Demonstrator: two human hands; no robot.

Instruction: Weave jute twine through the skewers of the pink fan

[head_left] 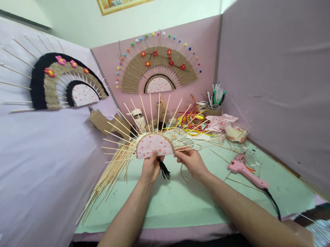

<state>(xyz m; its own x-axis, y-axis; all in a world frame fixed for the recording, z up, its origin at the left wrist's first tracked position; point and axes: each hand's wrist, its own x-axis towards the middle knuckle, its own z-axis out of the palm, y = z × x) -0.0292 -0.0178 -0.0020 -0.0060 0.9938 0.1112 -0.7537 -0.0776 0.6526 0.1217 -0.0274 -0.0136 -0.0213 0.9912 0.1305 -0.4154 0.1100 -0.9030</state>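
Observation:
My left hand [150, 169] grips the lower edge of a fan frame, thumb in front and fingers behind. The frame has a half-round base [155, 145] in white with pink-red dots, and bare wooden sticks [158, 112] radiate from its curved edge. Brown twine [173, 140] follows that curve. At the base's right corner, my right hand [192, 161] is closed in a pinch on what looks like the twine's loose end; its fingertips partly hide it. A black tassel [164, 168] hangs below the base, beside my left hand.
Loose sticks [109, 176] lie in a bundle at left. A pink glue gun [247, 171] with a black cord rests at right. Behind are coloured pipe cleaners [191, 119], a white jar [138, 119], and a bowl [236, 134]. Finished fans [159, 69] hang on the partitions.

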